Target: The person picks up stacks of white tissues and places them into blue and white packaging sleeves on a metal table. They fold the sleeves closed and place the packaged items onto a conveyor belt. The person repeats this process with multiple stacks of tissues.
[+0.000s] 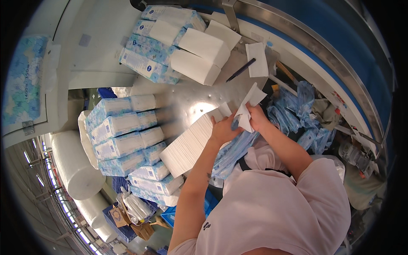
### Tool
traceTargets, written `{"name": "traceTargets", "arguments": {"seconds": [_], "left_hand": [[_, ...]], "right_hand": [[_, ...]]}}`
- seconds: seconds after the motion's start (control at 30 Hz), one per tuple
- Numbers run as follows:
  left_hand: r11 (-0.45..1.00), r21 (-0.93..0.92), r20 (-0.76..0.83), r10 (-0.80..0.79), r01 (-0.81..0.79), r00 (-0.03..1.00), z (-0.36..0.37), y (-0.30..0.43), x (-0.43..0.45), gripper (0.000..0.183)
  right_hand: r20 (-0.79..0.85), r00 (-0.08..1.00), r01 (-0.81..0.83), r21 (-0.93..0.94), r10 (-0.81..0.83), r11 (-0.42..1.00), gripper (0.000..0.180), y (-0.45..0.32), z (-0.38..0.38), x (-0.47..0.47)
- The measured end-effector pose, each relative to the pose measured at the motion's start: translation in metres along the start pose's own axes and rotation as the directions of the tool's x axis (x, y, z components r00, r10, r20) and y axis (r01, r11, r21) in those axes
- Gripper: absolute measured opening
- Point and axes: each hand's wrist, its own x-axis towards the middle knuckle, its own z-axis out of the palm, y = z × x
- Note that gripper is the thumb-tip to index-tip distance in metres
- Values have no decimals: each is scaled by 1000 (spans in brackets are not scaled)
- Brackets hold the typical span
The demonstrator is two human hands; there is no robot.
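Observation:
My right hand (256,117) grips a few folded white tissue sheets (250,100), which are bent and crumpled between its fingers. My left hand (221,129) lies at the near right end of a long stack of white folded tissues (188,145). Its fingertips touch that end, and its thumb reaches toward the loose sheets; whether it pinches them is hidden. Below both hands, blue printed plastic film (234,153) lies against my body. A few tissues (224,110) lean askew at the stack's end.
Wrapped tissue packs (116,127) stand in rows at left; more packs (149,47) and bare tissue blocks (196,67) sit at the back of the metal table (185,95). A dark pen (241,70) touches a tissue pad (258,65). Crumpled film (288,111) lies at right.

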Motion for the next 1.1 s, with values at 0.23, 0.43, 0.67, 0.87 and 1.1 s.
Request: {"name": "traceTargets", "arguments": {"seconds": [0.23,0.43,0.67,0.87,1.1], "left_hand": [[994,75,84,-85,78,993,21,-16,5,28],[985,150,84,-103,90,991,26,-19,6,25],[979,186,43,-93,83,995,30,-18,4,22],[966,256,34,-54,43,998,44,-30,9,24],[948,317,-25,13,-5,1000,18,-5,-1,43]], "right_hand": [[-165,981,87,-100,-103,991,16,-29,3,12],[-389,892,201,-119,-232,972,20,-95,1,13],[44,877,178,-955,-478,239,45,-167,-36,-13],[191,980,201,-926,64,-319,55,-66,-41,-57],[-217,816,-357,-918,-535,-173,43,-109,-219,-66]]}}
